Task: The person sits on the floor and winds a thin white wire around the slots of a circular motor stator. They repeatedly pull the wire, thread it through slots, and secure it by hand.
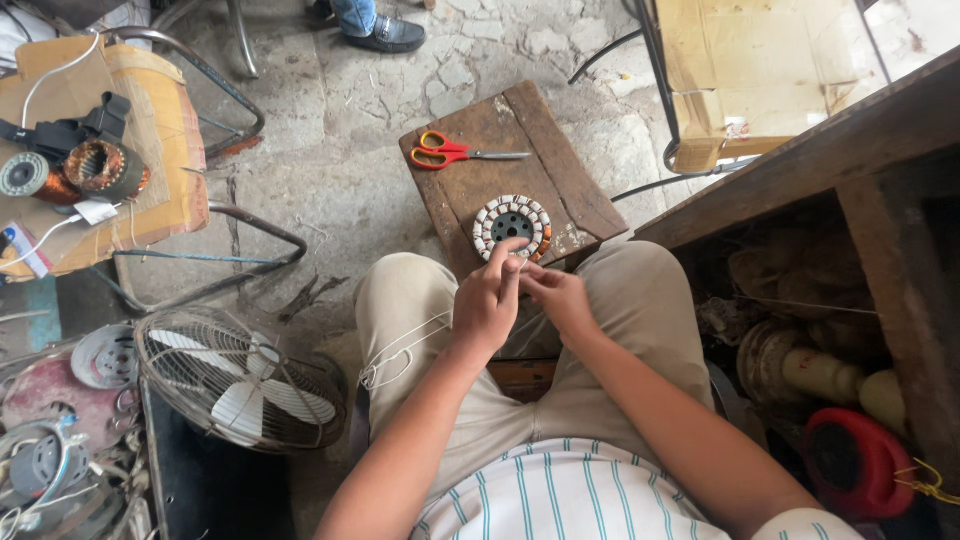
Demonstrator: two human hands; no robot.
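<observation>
A round motor stator (512, 226) with copper windings and white insulation lies on a small wooden stool (560, 170) in front of my knees. My left hand (488, 300) is raised just below it, fingers pinched together on a thin white thread. My right hand (556, 294) meets it from the right, its fingers closed on the same thread. White thread loops (395, 355) trail over my left thigh. Red-and-orange-handled scissors (450, 151) lie on the far part of the stool.
A fan guard with white blades (240, 385) lies on the floor at left. A cardboard-covered chair (120, 150) holds a copper-wound stator (100, 168). A wooden bench (860, 170) stands at right, a red cylinder (850, 462) beneath. Another person's shoe (385, 35) is at top.
</observation>
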